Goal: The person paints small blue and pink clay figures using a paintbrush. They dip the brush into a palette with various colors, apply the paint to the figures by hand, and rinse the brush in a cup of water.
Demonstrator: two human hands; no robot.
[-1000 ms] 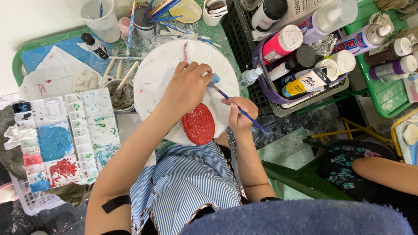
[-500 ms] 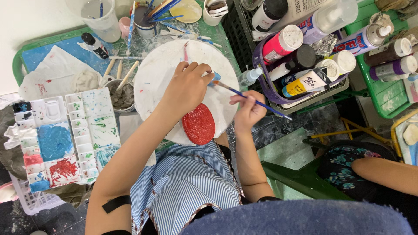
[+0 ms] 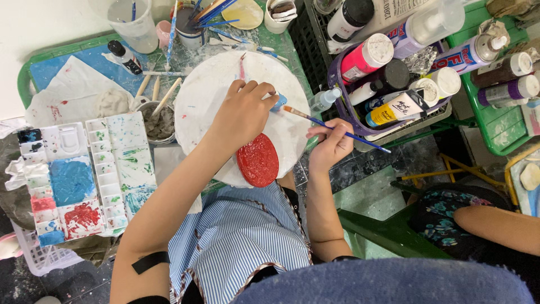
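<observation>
Left hand [image 3: 243, 115] fingers pinch a small blue piece on the white round board [image 3: 211, 90], right hand [image 3: 331, 147] pinches the paintbrush [image 3: 337, 130]; wet red oval [image 3: 257, 160] beneath the wrist risks smearing.

Labelled paint bottles crowd the purple basket [image 3: 353, 121]: a pink one [image 3: 367, 58], a yellow-labelled tube [image 3: 394, 110], a purple-labelled bottle [image 3: 509, 90].

Green table [image 3: 25, 79] — dark tiled floor [image 3: 371, 169]
</observation>
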